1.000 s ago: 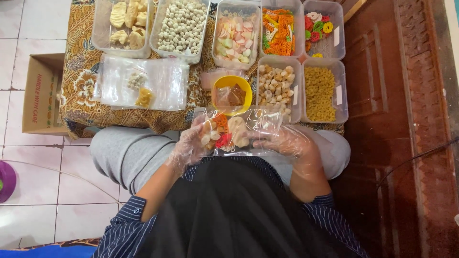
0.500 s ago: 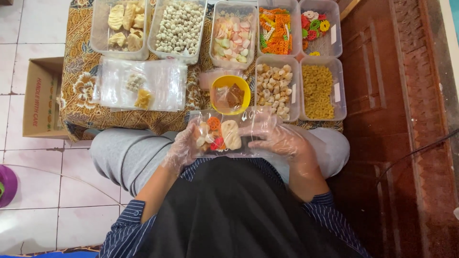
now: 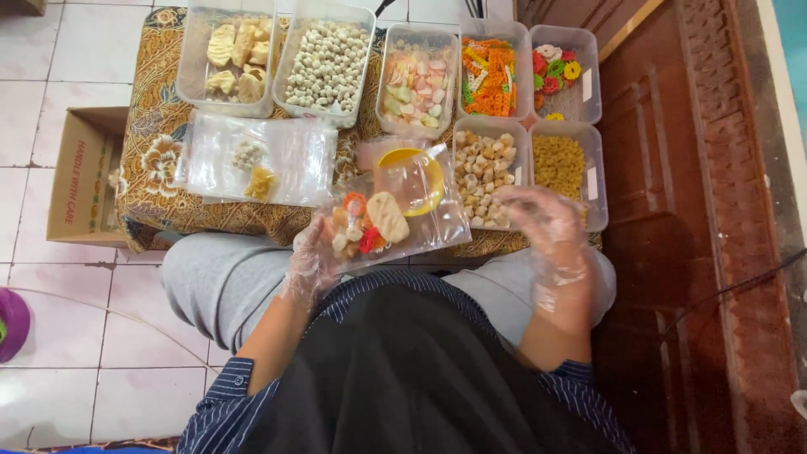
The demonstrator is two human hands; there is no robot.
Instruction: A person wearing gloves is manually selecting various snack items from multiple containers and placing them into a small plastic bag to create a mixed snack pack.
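Note:
My left hand (image 3: 311, 261), in a thin clear glove, holds a clear plastic bag (image 3: 395, 214) with a mix of orange, red, white and tan crackers inside. The bag is lifted in front of the yellow bowl (image 3: 430, 172). My right hand (image 3: 546, 223), also gloved, has its fingers apart and holds nothing. It hovers at the near edge of two clear tubs, one of pale round crackers (image 3: 487, 172) and one of yellow curly crackers (image 3: 561, 164).
Several more clear tubs of crackers line the far side of the low table with its brown patterned cloth (image 3: 155, 155). A pile of filled clear bags (image 3: 252, 160) lies at the left. A cardboard box (image 3: 80, 172) stands on the tiled floor. Dark wooden furniture (image 3: 672, 210) is at the right.
My right hand let go of the bag and moved up and right toward the tubs. My left hand raised the bag toward the yellow bowl and tilted it.

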